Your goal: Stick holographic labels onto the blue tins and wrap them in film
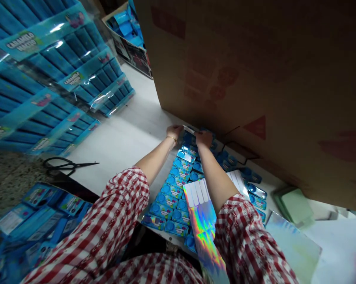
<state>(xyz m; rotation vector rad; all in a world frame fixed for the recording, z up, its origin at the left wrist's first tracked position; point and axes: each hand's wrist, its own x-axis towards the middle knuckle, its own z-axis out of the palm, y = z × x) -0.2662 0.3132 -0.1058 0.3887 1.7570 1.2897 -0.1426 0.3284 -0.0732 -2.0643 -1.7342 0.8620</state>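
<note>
As I work from a distance, my left grip (pixel 174 132) and right grip (pixel 203 139) close on either end of a white strip (pixel 189 129), above rows of blue candy packs (pixel 172 185); a cardboard carton (pixel 249 71) stands just beyond, black scissors (pixel 67 165) well left on the tabletop (pixel 121 136).

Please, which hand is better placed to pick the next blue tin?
Probably the right hand: it lies over the blue tins, while the left hand sits at their edge.
</note>
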